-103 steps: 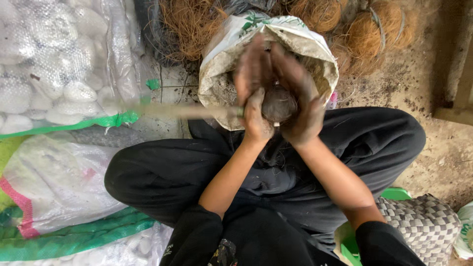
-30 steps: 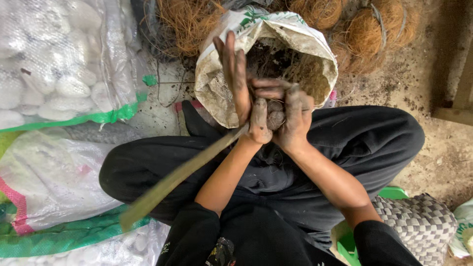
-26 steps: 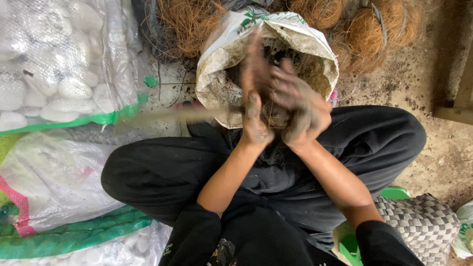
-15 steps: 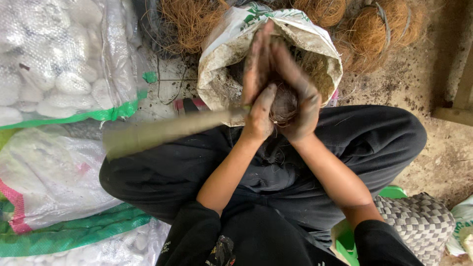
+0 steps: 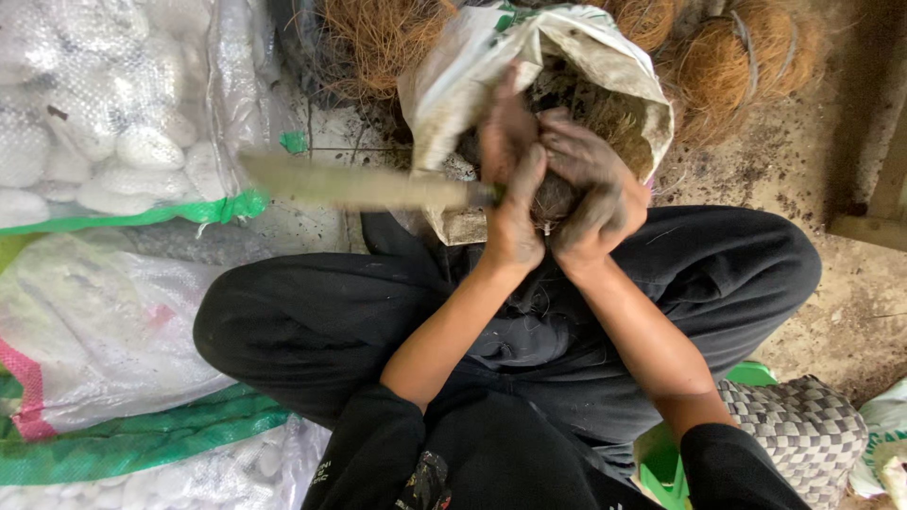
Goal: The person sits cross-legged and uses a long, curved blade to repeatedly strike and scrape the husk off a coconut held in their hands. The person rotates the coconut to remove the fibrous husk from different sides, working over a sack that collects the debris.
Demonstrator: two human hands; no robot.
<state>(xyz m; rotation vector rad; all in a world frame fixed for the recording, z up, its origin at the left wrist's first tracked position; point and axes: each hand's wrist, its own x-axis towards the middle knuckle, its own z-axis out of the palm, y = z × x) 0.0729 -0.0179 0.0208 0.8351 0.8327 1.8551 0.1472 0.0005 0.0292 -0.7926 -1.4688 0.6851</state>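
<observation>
Left hand: your left hand is closed around the handle of a long blade, which points out to your left, blurred.
Right hand: your right hand is wrapped over a small dark husked ball; both hands touch each other.
Ball place: between your palms, just above your crossed legs.
Room: little; an open dirty sack stands directly behind the hands.
Packages: clear bags of white pieces with green edge, well left of the blade; brown fibre bundles beyond the sack.
</observation>
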